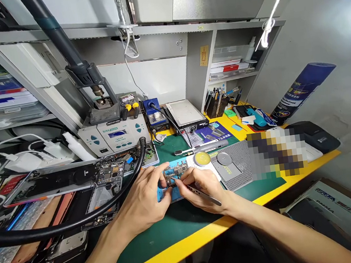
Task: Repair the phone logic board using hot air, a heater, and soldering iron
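Board [176, 172]: matt, with small bright metal cans on it.
Tweezers [208, 197]: metal, dull brushed sheen.
Holder [163, 195]: blue, smooth, looks like plastic.
Mat [181, 227]: green, matt, smooth, looks rubbery.
Table edge [178, 248]: yellow, smooth, glossy.
Hose [46, 230]: black, smooth, slight sheen; rubber or plastic, cannot tell which.
Grid pad [239, 172]: grey, matt, finely perforated texture.
Tin [202, 159]: round, shiny metal rim, waxy yellow fill.
Station [114, 135]: pale grey plastic, matt.
Can [302, 91]: blue, glossy printed skin.
Shelf [155, 30]: grey metal, satin.
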The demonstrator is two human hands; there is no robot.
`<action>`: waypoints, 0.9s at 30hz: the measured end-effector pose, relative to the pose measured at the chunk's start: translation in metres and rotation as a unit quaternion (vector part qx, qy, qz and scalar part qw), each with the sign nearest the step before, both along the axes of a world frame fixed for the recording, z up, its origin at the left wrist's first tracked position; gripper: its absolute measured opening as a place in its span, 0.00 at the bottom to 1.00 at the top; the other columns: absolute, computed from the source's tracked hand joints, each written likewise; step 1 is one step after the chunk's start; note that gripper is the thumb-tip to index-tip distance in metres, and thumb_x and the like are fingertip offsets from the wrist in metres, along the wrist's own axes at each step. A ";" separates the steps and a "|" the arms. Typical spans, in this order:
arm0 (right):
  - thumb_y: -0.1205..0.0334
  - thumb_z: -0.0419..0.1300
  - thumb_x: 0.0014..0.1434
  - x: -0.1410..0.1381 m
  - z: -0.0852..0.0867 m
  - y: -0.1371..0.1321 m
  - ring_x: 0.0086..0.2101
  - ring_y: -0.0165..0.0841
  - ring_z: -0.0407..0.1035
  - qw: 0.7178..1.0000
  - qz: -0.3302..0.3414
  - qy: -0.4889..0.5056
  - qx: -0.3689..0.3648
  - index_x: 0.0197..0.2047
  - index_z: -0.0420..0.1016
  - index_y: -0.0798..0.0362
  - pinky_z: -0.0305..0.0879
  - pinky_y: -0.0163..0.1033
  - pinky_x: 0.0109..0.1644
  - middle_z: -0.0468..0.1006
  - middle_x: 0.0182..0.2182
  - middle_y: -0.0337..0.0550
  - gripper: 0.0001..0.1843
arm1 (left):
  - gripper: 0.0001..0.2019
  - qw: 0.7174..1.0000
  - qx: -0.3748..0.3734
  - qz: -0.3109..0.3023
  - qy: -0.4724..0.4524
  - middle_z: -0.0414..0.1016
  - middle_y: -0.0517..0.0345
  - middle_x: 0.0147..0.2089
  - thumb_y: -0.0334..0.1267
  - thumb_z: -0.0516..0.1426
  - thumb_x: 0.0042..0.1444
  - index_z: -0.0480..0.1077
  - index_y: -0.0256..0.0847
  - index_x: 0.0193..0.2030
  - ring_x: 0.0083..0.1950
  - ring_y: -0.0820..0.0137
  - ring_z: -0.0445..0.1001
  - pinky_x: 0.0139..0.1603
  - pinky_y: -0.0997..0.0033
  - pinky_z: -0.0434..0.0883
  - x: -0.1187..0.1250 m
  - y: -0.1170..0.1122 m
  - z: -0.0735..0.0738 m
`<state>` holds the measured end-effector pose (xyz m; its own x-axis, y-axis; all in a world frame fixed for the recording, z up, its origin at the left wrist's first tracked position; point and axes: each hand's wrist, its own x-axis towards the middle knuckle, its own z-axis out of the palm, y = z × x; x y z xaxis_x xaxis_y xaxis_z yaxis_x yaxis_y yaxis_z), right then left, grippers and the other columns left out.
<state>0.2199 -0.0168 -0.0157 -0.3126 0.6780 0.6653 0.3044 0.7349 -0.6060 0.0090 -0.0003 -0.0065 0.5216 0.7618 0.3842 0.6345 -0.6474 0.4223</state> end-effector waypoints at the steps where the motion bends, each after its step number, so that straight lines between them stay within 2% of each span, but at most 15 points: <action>1: 0.70 0.58 0.65 0.000 0.001 0.000 0.23 0.28 0.61 1.000 0.000 0.001 -0.004 0.36 0.64 0.49 0.58 0.36 0.25 0.70 0.26 0.36 0.08 | 0.26 1.000 -0.001 0.000 0.001 0.72 0.56 0.41 0.32 0.56 0.60 0.58 0.43 0.65 0.49 0.63 0.72 0.57 0.57 0.69 0.000 0.000 0.000; 17: 0.68 0.58 0.66 0.001 0.002 -0.002 0.24 0.29 0.61 1.000 -0.003 -0.003 -0.028 0.37 0.65 0.48 0.60 0.38 0.25 0.69 0.28 0.36 0.06 | 0.26 1.000 -0.001 0.004 0.003 0.72 0.56 0.42 0.33 0.56 0.60 0.58 0.43 0.66 0.49 0.63 0.72 0.57 0.59 0.68 0.000 0.000 -0.001; 27: 0.70 0.58 0.66 0.001 0.001 0.000 0.26 0.31 0.64 1.000 0.011 0.005 -0.017 0.39 0.65 0.47 0.63 0.39 0.28 0.70 0.29 0.37 0.08 | 0.27 1.000 -0.004 0.004 -0.001 0.71 0.57 0.42 0.32 0.56 0.60 0.57 0.43 0.66 0.48 0.64 0.71 0.57 0.60 0.69 0.000 0.000 -0.002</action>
